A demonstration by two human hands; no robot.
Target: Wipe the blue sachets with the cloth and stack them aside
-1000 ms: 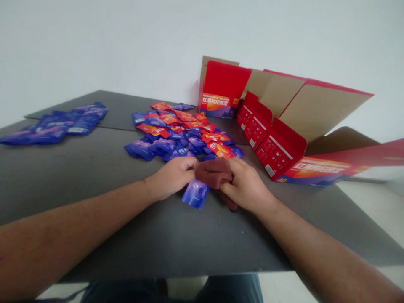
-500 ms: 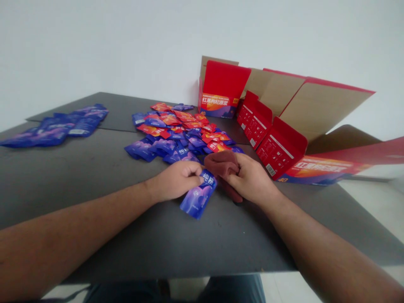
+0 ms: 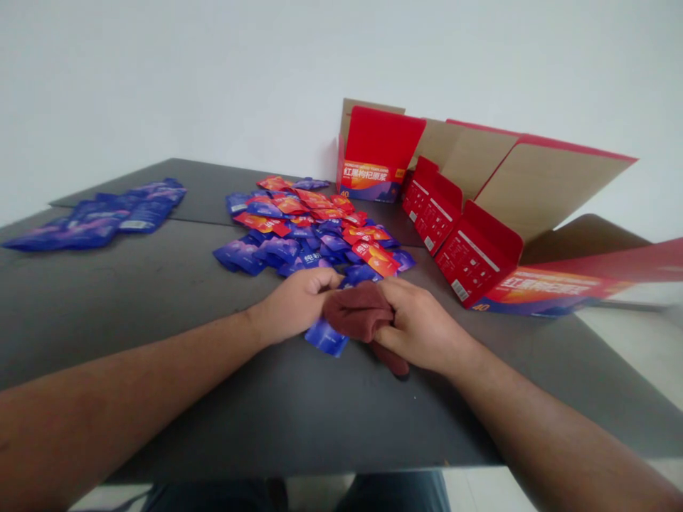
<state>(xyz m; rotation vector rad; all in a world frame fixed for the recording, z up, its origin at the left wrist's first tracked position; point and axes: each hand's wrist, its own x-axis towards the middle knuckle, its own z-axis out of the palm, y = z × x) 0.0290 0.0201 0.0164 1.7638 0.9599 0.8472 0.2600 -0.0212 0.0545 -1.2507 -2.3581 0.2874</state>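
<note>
Pinched in my left hand (image 3: 299,302) is a blue-purple pouch (image 3: 326,337), held by its upper part above the dark table near its front edge. My right hand (image 3: 413,320) is closed on a folded brown cloth (image 3: 358,311), which lies over the pouch and hides its middle. Only the pouch's lower end and a bit of its top show. Just beyond my hands is a heap of blue pouches (image 3: 235,254) mixed with red pouches (image 3: 376,257).
A row of overlapping blue pouches (image 3: 96,222) lies at the table's left. Open red cartons (image 3: 474,252) with raised flaps line the right side, and another red carton (image 3: 368,174) stands at the back by the white wall. The grey table (image 3: 256,419) ends close to my legs.
My right hand has moved the brown cloth left and down across the pouch, covering its printed face. My left hand keeps its hold in nearly the same place.
</note>
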